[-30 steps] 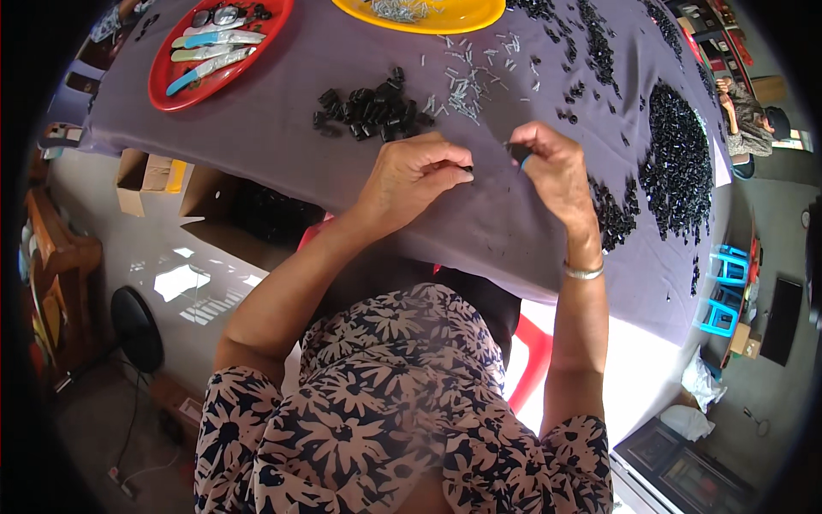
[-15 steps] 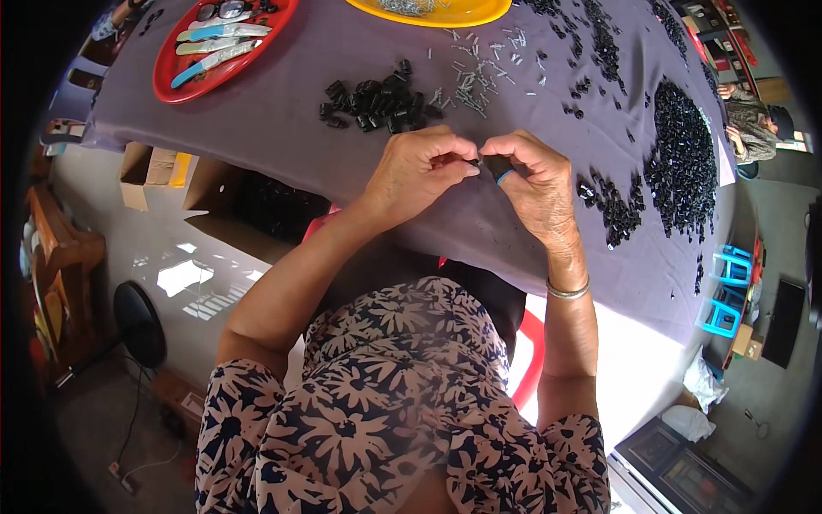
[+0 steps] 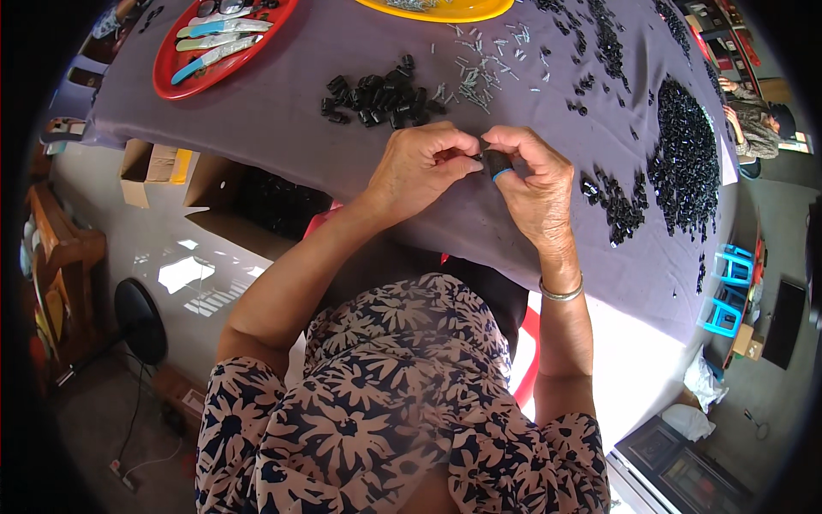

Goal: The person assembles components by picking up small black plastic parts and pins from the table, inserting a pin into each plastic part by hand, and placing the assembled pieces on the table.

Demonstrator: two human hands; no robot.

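Observation:
My left hand [image 3: 421, 171] is closed in a pinch on a small black plastic part [image 3: 479, 158], mostly hidden by the fingertips. Close beside it, at the same height over the grey cloth, my right hand [image 3: 541, 188] has thumb and index finger bent toward that part. A dark cover with a blue edge [image 3: 497, 170] sits on the right thumb. What the right fingertips hold, if anything, is too small to make out. Just beyond the left hand lies a heap of black cylindrical parts [image 3: 377, 98]. Loose silver pins [image 3: 475, 81] are scattered beyond both hands.
A red tray [image 3: 160, 81] with blue- and white-handled tools stands far left. At the far edge is a yellow tray [image 3: 445, 15] holding pins. Large piles of small black parts [image 3: 685, 163] cover the right side. An open cardboard box [image 3: 205, 184] sits below the table's left edge.
My right thumb and index finger have parted slightly, and the right wrist has shifted a little. My left hand keeps its pinch in nearly the same place.

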